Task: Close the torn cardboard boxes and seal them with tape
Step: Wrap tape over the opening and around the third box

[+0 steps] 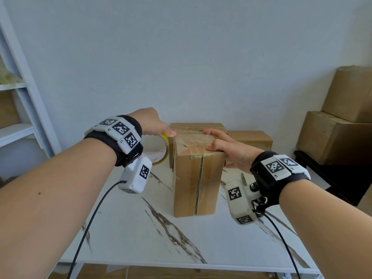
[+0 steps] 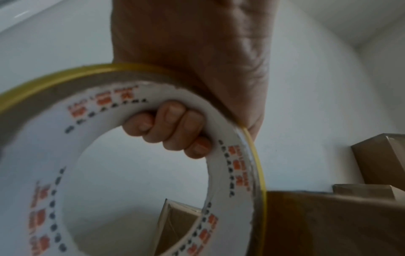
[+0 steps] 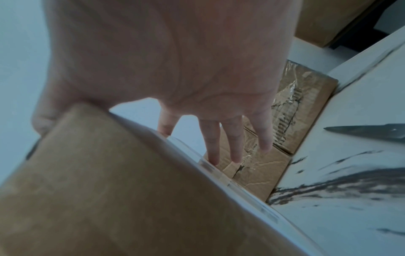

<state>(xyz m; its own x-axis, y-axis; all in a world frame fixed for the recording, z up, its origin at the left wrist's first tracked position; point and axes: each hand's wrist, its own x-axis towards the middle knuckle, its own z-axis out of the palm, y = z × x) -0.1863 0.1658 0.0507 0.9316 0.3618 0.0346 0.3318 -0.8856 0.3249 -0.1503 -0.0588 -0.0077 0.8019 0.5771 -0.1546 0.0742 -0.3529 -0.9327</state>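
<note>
Hiding most of the tape roll (image 1: 159, 150) in the head view, the left wrist band leaves only its white core and yellow rim showing; the left-wrist view shows the left hand (image 2: 175, 128) clamped on the roll, fingers curled through the core, thumb out of sight there. The printing on the core is too blurred to read. In the head view the left thumb touches the top left edge of the upright cardboard box (image 1: 196, 178), which stands near the middle of the white marbled table (image 1: 181, 242). Its top is torn and crossed with wrinkled clear tape, and a dark seam runs down its near face. The right hand (image 1: 227, 150) lies apart on the box's top right edge, fingers straight, thumb on the near side. Behind it a lower cardboard box (image 1: 251, 137) is half hidden; the right-wrist view shows its ripped, taped top. A blade tip (image 3: 361, 130) lies on the table, cut off at the frame edge.
</note>
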